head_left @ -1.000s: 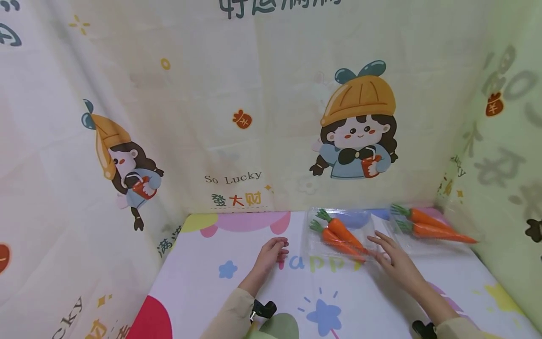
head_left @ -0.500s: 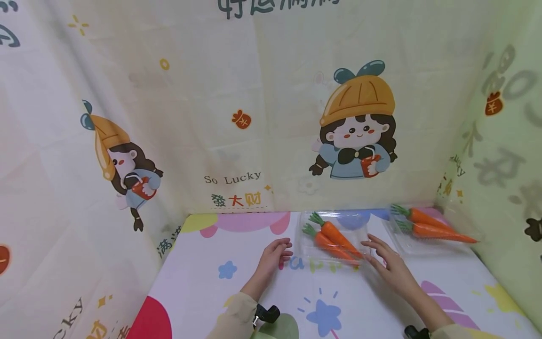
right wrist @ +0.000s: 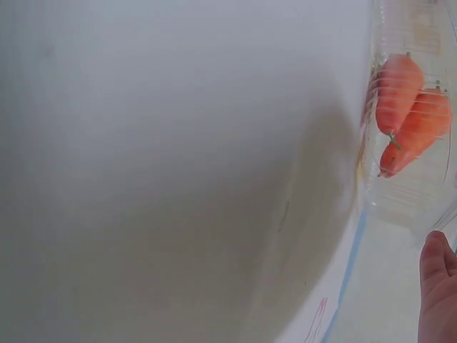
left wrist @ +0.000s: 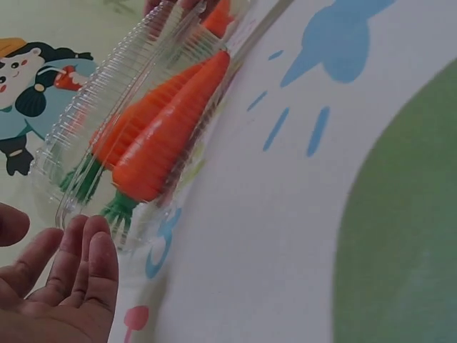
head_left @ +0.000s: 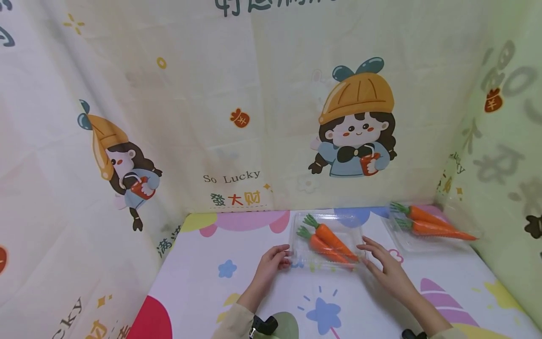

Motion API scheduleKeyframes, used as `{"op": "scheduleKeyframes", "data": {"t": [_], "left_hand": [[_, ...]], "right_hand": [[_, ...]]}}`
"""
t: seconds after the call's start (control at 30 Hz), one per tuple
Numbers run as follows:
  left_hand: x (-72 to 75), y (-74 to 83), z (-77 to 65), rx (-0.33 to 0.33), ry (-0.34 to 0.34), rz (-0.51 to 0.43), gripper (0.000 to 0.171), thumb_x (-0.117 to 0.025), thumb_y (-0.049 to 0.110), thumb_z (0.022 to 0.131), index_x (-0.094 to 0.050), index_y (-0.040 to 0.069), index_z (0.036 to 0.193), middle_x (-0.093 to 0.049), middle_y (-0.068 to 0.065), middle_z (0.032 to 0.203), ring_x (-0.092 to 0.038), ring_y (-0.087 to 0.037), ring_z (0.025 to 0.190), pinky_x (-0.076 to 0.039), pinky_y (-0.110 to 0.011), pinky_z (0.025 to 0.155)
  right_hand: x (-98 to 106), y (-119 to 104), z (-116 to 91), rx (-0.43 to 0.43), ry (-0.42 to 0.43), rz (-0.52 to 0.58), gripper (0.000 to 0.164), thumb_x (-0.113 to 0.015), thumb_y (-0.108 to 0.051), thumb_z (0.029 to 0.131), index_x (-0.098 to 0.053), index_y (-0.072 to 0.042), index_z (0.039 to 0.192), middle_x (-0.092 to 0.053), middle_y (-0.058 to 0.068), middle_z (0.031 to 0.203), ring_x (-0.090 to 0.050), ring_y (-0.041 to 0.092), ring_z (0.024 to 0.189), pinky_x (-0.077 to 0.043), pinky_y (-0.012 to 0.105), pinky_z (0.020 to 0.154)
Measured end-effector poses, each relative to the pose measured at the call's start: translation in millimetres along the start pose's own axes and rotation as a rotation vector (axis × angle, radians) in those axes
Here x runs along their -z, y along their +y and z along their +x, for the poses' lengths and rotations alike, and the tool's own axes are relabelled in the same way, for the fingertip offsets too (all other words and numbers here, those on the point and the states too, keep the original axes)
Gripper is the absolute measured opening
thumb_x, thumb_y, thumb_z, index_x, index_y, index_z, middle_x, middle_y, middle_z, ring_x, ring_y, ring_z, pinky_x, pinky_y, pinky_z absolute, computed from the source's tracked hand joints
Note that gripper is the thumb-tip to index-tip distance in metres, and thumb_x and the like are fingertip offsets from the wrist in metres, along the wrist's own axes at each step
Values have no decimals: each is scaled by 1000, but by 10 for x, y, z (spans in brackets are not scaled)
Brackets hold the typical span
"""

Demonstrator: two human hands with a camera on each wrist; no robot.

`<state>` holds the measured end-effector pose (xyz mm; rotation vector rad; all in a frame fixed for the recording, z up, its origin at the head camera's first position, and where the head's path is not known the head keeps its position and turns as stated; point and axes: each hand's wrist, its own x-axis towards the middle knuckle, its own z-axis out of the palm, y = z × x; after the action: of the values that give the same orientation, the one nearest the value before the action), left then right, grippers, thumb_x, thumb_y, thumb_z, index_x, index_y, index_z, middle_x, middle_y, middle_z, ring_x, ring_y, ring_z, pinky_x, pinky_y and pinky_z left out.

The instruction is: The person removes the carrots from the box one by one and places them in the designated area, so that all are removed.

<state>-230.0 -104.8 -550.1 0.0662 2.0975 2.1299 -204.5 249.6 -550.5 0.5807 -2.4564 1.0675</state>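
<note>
A clear plastic box [head_left: 349, 225] lies on the table with two orange carrots [head_left: 336, 240] in it, their green tops pointing to the far left. My left hand [head_left: 270, 267] is at the box's left side, its fingertips against the wall; in the left wrist view its fingers [left wrist: 102, 261] are loosely bent below the box's end. On the opposite side, my right hand [head_left: 388, 272] has its fingers stretched along the box's right edge. The right wrist view catches only part of this hand [right wrist: 439, 286], close to the box's clear wall [right wrist: 400, 204].
A second clear box [head_left: 406, 244] with two carrots [head_left: 432, 229] sits at the table's back right corner. Printed cloth walls [head_left: 275, 117] rise behind and on both sides. The tabletop [head_left: 203, 292] carries a colourful printed cover.
The nearer box has slid left and slightly toward me, away from the second box. My right hand has moved left along with it; my left hand now meets its left side.
</note>
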Motion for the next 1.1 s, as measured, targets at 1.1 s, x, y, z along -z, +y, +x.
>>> {"op": "scheduleKeyframes", "data": {"t": [1.1], "left_hand": [[27, -48, -318, -7, -21, -28, 44, -66, 2, 96, -54, -9, 136, -62, -5, 92, -63, -11, 78, -57, -22, 74]], "right_hand": [[25, -274, -74, -661, -149, 506, 64, -59, -28, 106, -33, 0, 156, -51, 32, 142, -66, 9, 101, -61, 29, 80]]}}
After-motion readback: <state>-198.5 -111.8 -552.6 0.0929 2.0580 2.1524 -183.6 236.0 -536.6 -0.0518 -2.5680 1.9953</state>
